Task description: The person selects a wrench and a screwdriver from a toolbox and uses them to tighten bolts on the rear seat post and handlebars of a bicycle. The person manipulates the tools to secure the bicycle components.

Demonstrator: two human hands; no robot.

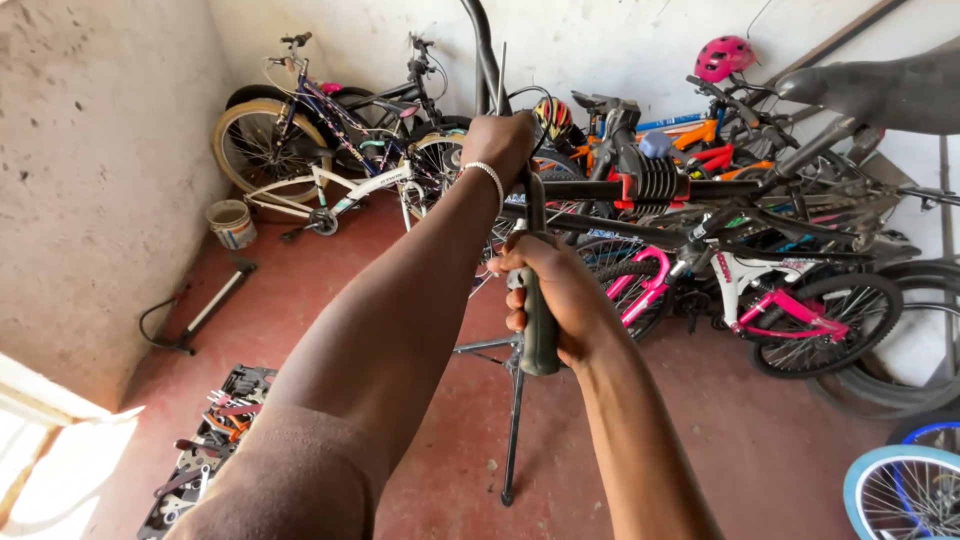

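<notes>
Tool tray (pixel 205 450) on floor left; pump (pixel 200 315) behind it; bicycles (pixel 760 270) stacked right; stand (pixel 512 420) centre.

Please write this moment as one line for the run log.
left hand: grips upright bar | right hand: holds tool handle | repair stand: below

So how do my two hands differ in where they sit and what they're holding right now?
The left hand is higher and farther out, closed around the dark bike bar, and wears a beaded bracelet. The right hand is lower and nearer, bare-wristed, closed on a tool's grey-green handle. Both are in a closed grip.
</notes>
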